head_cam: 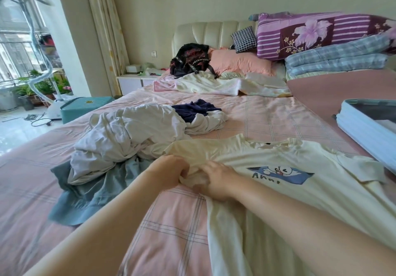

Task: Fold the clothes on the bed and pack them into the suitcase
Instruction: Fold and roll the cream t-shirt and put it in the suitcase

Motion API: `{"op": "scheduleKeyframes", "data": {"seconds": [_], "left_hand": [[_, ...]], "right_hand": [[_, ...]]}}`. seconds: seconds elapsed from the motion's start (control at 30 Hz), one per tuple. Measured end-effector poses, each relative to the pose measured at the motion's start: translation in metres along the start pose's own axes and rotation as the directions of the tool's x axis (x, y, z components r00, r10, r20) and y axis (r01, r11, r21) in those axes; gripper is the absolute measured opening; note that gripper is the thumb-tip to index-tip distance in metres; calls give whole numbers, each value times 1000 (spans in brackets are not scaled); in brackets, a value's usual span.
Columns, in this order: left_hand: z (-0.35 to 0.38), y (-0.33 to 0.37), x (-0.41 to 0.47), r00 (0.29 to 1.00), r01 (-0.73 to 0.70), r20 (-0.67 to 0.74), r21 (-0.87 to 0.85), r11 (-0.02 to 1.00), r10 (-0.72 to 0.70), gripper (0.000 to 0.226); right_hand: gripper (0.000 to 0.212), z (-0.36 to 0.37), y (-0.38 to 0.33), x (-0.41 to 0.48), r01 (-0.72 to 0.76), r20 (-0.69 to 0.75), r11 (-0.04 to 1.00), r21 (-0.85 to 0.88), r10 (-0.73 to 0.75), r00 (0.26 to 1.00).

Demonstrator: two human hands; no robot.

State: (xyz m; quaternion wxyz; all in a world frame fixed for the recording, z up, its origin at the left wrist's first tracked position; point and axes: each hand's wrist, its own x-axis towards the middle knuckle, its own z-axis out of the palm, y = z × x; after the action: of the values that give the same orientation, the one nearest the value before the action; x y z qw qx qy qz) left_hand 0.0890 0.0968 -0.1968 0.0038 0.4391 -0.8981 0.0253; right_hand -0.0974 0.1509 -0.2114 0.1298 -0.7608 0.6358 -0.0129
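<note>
Left of the soft cream T-shirt with a blue cartoon print [278,160], a crumpled slate-grey garment [85,192] lies on the pink checked bed sheet [171,222]. A heap of rumpled white cloth [128,134] lies partly over it, just beyond the T-shirt's left shoulder. A dark navy garment [195,109] is tucked behind that heap. All 3 look unfolded.

At the T-shirt's left sleeve, the left hand [169,171] pinches a bunch of the fabric with curled fingers. The right hand [218,181], just beside it, clutches the same gathered cloth.

The cream T-shirt lies front-up and mostly flat on the sheet, collar away from the person and hem toward them. It looks thin, light and limp, so it will likely sag and wrinkle wherever it is unsupported, and it should not slide much on the sheet. Better holds are probably the shoulder seam and the hem on 1 side, 2 points pulled taut, rather than a bunched sleeve.

Right of the T-shirt, near its right sleeve, lies the open pale-blue hard-shell suitcase [362,132]; its contents are unclear.
</note>
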Motion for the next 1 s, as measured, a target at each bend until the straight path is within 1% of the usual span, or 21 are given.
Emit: {"op": "scheduleKeyframes", "data": {"seconds": [0.1, 0.13, 0.17, 0.23, 0.3, 0.33, 0.4, 0.43, 0.5, 0.57, 0.63, 0.7, 0.73, 0.77, 0.8, 0.83, 0.87, 0.9, 0.93, 0.97, 1.0], "left_hand": [[-5, -17, -12, 990, 104, 83, 110, 988, -113, 35], [-5, -19, -12, 977, 141, 136, 154, 978, -162, 35], [-4, -17, -7, 969, 161, 158, 189, 969, -191, 34], [-12, -9, 2, 965, 185, 135, 249, 951, -223, 31], [-29, 75, 31, 993, 105, 26, 173, 979, -111, 32], [-34, 87, 32, 996, 94, -8, 100, 991, -94, 35], [-37, 112, 37, 998, 62, -7, -96, 993, -63, 46], [-33, 119, 38, 999, 45, 23, -168, 985, -42, 50], [-20, 131, 43, 998, -23, 58, -254, 967, 39, 50], [-10, 160, 51, 990, -87, 86, -280, 956, 116, 56], [-2, 196, 64, 972, -86, 186, -285, 955, 143, 64], [5, 226, 78, 959, -106, 235, -220, 970, 158, 60], [7, 237, 85, 963, -111, 223, -173, 979, 149, 54], [7, 246, 93, 973, -104, 191, -131, 986, 129, 47], [6, 254, 101, 984, -93, 142, -95, 991, 106, 43], [5, 261, 109, 992, -90, 85, -66, 994, 95, 41], [3, 268, 117, 995, -92, 38, -47, 995, 94, 38], [1, 276, 125, 995, -99, -4, -45, 994, 99, 35], [0, 283, 133, 994, -108, -40, -62, 992, 105, 31], [-1, 290, 142, 991, -119, -76, -90, 989, 112, 26], [-2, 297, 151, 987, -135, -102, -125, 983, 123, 23]], "right_hand": [[77, -1, 4, -6, -43, -42, 999, -11, 43, 998], [76, -1, 8, -6, -61, -24, 998, -12, 61, 998], [76, -1, 13, -9, -77, 7, 997, -24, 77, 997], [76, 0, 18, -12, -76, 59, 997, -27, 77, 995], [72, -13, 72, -76, -164, -30, 986, 33, 165, 986], [69, -14, 79, -76, -158, -48, 986, 47, 160, 986], [62, -19, 92, -82, -175, -91, 985, 8, 175, 980], [59, -20, 96, -81, -185, -132, 983, -14, 182, 974], [55, -24, 109, -84, -208, -196, 977, -43, 196, 961], [53, -25, 141, -100, -291, -198, 955, -50, 276, 940], [56, -24, 188, -126, -413, -136, 910, -49, 403, 905], [60, -19, 230, -155, -487, -89, 871, -63, 481, 872], [58, -16, 246, -166, -486, -105, 873, -36, 480, 871], [53, -14, 261, -175, -467, -147, 884, 28, 465, 873], [45, -12, 273, -181, -437, -229, 891, 124, 454, 861], [36, -11, 282, -184, -400, -344, 892, 209, 450, 824], [29, -12, 291, -185, -353, -487, 902, 249, 432, 759], [28, -15, 298, -185, -348, -613, 909, 229, 413, 674], [29, -17, 307, -184, -394, -688, 899, 189, 408, 600], [33, -21, 312, -184, -459, -700, 870, 178, 440, 563], [39, -26, 317, -182, -525, -665, 831, 182, 498, 558]]}}
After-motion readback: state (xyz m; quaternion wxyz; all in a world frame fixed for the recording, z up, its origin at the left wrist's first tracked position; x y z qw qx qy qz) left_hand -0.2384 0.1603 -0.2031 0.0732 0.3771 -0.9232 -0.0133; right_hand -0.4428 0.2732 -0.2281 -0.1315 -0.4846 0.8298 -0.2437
